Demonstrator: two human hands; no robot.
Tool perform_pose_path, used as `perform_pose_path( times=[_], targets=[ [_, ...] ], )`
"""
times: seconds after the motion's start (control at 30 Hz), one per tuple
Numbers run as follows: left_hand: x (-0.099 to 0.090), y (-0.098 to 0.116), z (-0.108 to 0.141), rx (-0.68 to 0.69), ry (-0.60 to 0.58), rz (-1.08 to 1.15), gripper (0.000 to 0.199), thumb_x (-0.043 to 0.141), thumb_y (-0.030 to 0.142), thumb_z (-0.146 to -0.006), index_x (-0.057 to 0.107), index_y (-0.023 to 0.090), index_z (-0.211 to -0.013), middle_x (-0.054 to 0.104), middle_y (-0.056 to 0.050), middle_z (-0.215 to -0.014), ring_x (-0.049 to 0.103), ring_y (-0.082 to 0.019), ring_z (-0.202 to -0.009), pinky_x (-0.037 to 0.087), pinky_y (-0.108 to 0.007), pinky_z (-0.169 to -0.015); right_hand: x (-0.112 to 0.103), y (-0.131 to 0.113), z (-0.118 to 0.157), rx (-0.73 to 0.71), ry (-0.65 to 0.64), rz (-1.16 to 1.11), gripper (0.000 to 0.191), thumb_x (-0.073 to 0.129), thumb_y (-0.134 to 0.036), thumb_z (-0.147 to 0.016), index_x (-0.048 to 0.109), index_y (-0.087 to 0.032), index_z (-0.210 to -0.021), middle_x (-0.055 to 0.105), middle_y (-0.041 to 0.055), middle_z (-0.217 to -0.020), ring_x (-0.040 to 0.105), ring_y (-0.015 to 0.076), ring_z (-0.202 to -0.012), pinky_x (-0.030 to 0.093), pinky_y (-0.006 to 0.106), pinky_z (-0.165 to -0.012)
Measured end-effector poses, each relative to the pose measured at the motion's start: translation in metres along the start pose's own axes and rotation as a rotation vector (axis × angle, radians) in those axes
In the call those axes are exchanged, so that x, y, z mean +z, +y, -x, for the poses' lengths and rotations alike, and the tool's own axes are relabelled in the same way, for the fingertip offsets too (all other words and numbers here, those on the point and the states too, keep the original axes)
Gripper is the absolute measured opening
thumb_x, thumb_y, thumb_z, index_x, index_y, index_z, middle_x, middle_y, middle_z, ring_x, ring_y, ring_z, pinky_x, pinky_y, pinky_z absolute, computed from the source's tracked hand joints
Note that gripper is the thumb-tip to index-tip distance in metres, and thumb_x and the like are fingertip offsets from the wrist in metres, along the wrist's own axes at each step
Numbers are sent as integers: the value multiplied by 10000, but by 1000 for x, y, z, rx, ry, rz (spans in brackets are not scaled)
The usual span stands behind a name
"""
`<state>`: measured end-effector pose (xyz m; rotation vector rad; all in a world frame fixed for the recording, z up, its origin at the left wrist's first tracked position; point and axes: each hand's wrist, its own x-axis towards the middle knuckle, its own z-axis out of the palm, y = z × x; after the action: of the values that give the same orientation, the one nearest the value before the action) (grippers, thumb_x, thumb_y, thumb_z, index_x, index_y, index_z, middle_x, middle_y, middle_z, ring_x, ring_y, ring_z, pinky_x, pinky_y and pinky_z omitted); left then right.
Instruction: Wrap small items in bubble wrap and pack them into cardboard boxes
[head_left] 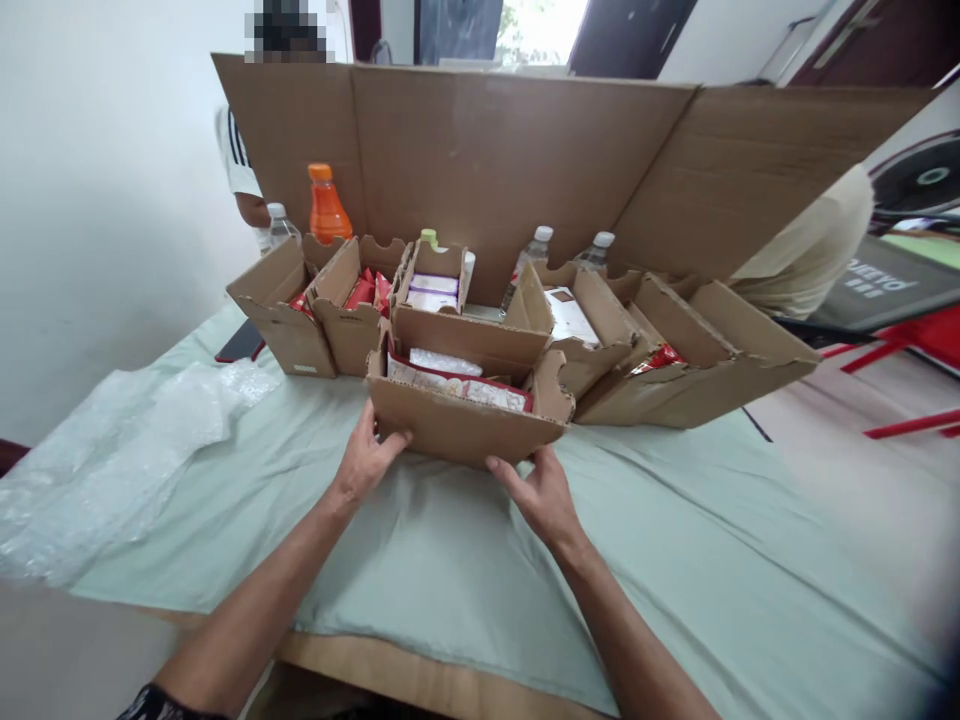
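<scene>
two sets of fingers [507, 476] hold one box [465, 428], perhaps two packets [454, 387] inside.

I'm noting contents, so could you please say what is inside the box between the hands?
In the box, a red-edged printed packet is nearest the front, with a whitish, apparently wrapped item behind it. The box's front hides their lower parts and the bottom.

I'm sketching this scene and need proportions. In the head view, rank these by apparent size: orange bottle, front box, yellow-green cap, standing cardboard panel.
Largest to smallest, as they look:
1. Cardboard panel
2. Front box
3. Orange bottle, partly hidden
4. Yellow-green cap
</scene>
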<state>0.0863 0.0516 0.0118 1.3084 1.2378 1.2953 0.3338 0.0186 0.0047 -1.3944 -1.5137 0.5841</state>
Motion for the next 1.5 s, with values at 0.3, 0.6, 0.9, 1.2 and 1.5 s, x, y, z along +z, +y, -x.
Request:
perform_pose_path(
  times=[0.3,0.6,0.9,1.2,1.5],
  targets=[
    [-48,-19,141,-124,104,-132,590,778,523,-764,627,192,-1229,709,-134,-1196,595,-374,-1302,384,-532,-1201,-16,-25,107,-129,-56,112,488,656,-468,-948,645,-205,-1359,729,144,-1278,672,370,-1206,552,527,-1039],
    [-69,18,106,67,295,-91,681,808,476,-770,542,187,-1327,668,-134,-1311,611,-335,-1282,433,-495,-1169,22,-63,59,-127,-107,-86,599,704,-555,-888,639,-197,-1364,704,151,-1324,651,366,-1226,517,550,-1082],
    [-23,12,158,42,31,-151,817,705,391,-873,354,192,-1583,488,-172,-1569,332,-363,-1552,239,-560,-1291,-39,-52,120,61,-19,74,411,675,-517,-892,742,-246,-1195,793,98,-955,730,385,-971,610,513,-848],
    [-13,5,156,8,95,-179,748,677,375,-877,376,183,-1534,519,-179,-1507,502,-354,-1407,352,-570,-1222,-15,-16,46,5,-71,-194,645,744,-612,-803,637,-211,-1297,701,150,-1303,640,369,-1221,504,539,-1062],
    [20,-14,168,25,28,-228,866,637,315,-893,203,231,-1638,315,-175,-1674,352,-380,-1534,307,-611,-1253,-36,14,17,-15,-66,-207,685,699,-632,-861,525,-243,-1399,641,127,-1365,619,312,-1198,500,496,-1066]
  ],
)
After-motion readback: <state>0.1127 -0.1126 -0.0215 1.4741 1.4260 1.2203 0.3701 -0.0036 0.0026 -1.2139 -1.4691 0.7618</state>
